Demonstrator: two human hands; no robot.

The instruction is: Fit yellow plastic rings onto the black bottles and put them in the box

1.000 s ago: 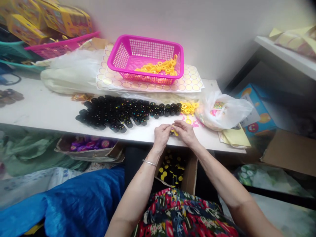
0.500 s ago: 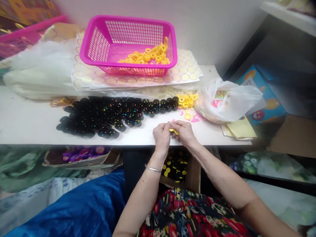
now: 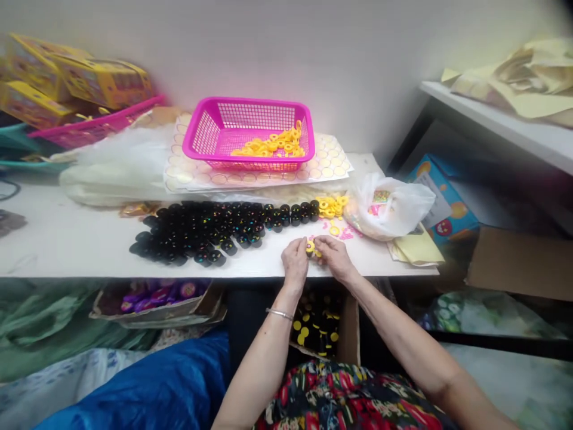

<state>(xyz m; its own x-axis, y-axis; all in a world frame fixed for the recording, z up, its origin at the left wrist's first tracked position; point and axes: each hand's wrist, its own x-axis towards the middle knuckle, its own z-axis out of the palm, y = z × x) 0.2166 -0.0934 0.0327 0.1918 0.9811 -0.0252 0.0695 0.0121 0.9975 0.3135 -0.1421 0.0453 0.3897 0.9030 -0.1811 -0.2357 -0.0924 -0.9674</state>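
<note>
The left hand [image 3: 295,263] and the right hand [image 3: 333,255] meet close together, fingers curled in narrow, pinching between their fingertips a small, round yellow piece [image 3: 310,245]; more yellow shows beneath the right fingers, though whether it belongs to the same piece is too small to tell. The piece sits near the front edge of the tabletop [image 3: 259,264], its face partly in view between the two hands. It looks like light, fairly stiff plastic, probably smooth enough to slip from a loose pinch yet unlikely to break; its rim seems the best hold, leaving the face uncovered. Just beyond the hands lie a loose yellow ring [image 3: 334,230] and tiny pink bits [image 3: 346,233], which a brushing sleeve or wrist could scatter. Behind these, a heap of yellow rings [image 3: 332,206] is hemmed in by the white plastic bag [image 3: 396,209] on the right and the end of the row of black pots [image 3: 201,230] on the left. Bare tabletop lies left of the hands, in front of the pots, and also to the right, short of the folded paper [image 3: 417,248]. The front edge has no visible lip, and below it stands a cardboard box [image 3: 352,328] of black and yellow pieces. Farther back, a pink basket [image 3: 248,165] holds more rings.
</note>
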